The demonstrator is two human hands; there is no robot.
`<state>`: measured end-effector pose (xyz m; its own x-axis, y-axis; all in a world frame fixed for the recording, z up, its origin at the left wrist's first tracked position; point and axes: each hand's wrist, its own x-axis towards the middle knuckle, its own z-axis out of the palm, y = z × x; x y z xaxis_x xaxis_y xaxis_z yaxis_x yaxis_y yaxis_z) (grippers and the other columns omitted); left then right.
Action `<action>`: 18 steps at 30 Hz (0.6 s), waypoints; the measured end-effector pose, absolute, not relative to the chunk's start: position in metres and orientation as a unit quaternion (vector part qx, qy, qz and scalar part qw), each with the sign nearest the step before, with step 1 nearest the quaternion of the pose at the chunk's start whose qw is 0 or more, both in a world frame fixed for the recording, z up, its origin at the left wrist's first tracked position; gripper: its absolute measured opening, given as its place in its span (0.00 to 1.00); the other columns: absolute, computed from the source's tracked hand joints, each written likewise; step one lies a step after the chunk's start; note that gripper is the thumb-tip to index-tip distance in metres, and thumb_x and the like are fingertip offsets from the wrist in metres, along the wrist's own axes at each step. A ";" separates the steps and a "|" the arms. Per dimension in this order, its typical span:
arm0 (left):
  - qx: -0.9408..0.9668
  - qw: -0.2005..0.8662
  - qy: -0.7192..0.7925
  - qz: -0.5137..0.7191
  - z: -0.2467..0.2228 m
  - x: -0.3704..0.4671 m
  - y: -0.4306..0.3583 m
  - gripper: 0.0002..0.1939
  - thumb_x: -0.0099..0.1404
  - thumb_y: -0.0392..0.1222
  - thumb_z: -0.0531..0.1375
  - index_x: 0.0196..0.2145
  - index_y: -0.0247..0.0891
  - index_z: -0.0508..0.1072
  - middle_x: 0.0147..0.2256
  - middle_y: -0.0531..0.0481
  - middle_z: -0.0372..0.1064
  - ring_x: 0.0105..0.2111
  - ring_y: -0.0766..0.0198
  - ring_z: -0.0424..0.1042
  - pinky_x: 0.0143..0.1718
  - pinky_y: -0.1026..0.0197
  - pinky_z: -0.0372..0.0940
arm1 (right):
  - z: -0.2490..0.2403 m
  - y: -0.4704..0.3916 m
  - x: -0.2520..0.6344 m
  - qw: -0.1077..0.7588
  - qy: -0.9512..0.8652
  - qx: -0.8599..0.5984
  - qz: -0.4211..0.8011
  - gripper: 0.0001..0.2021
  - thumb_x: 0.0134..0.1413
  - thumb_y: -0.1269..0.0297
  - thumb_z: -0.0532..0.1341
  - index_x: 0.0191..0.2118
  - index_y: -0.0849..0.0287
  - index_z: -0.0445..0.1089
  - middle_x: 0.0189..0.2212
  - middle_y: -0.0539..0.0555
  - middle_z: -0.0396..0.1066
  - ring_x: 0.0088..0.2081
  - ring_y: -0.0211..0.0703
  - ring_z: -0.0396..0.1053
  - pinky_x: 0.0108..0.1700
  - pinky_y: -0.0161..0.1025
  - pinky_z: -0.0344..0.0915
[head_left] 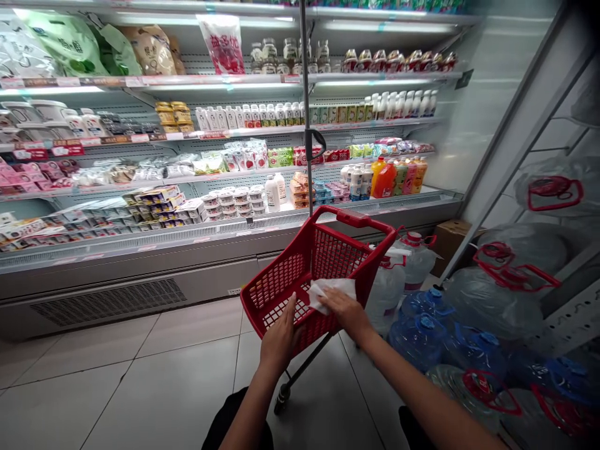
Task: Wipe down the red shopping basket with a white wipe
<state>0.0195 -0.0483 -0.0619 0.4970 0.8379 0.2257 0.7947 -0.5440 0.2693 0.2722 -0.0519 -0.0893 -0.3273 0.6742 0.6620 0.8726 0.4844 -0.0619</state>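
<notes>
A red plastic shopping cart (380,240) with mesh walls stands in front of me, its handle on the far side toward the fridge. My right hand (345,309) presses a white cloth or tissue (341,286) against the cart's near right rim, fingers over it. At the cart's near side, my left hand (280,334) rests against the basket, fingers stretched upward and thumb partly hidden. Nothing shows in that hand. The basket holds no goods that I can see, and a dark caster wheel (282,397) shows beneath it.
An open refrigerated shelf (197,240) with dairy goods and drinks runs along the back. Large water jugs (424,337) crowd close on the right, beside a glass partition. A cardboard box (450,240) sits behind them. Pale floor tiles (187,381) extend to the left.
</notes>
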 end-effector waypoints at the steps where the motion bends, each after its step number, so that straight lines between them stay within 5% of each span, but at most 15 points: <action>1: 0.865 0.070 0.464 0.175 -0.064 0.022 -0.048 0.48 0.75 0.40 0.55 0.75 0.48 0.21 0.75 0.41 0.47 0.68 0.56 0.64 0.54 0.57 0.71 | -0.091 -0.056 0.258 0.320 -0.809 -0.470 -0.148 0.24 0.65 0.78 0.55 0.63 0.54 0.72 0.62 0.56 0.73 0.64 0.46 0.70 0.69 0.50 0.65; 7: 0.870 0.072 0.428 0.233 -0.069 0.019 -0.053 0.51 0.74 0.39 0.55 0.74 0.46 0.18 0.75 0.38 0.47 0.70 0.56 0.60 0.62 0.52 0.65 | -0.083 -0.066 0.254 0.305 -0.854 -0.399 -0.134 0.24 0.67 0.78 0.54 0.63 0.52 0.72 0.61 0.54 0.74 0.62 0.44 0.72 0.66 0.45 0.68; 14: 0.848 0.042 0.465 0.251 -0.069 0.025 -0.059 0.51 0.75 0.45 0.57 0.75 0.45 0.21 0.72 0.38 0.54 0.65 0.53 0.68 0.55 0.52 0.71 | -0.061 -0.049 0.362 0.326 -0.767 -0.525 -0.169 0.29 0.64 0.82 0.48 0.63 0.56 0.72 0.66 0.58 0.69 0.67 0.49 0.66 0.73 0.54 0.56; 18: 0.840 0.040 0.476 0.258 -0.070 0.034 -0.061 0.48 0.75 0.45 0.56 0.76 0.43 0.24 0.71 0.37 0.56 0.65 0.52 0.68 0.53 0.53 0.72 | -0.077 -0.060 0.328 0.335 -0.750 -0.543 -0.175 0.29 0.62 0.83 0.49 0.64 0.58 0.71 0.65 0.60 0.69 0.67 0.50 0.65 0.71 0.53 0.60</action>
<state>0.0344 -0.0612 -0.0705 0.4140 0.8194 0.3965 0.7785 -0.5444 0.3122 0.3282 -0.0598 -0.0767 -0.1857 0.6967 0.6929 0.9317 0.3489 -0.1010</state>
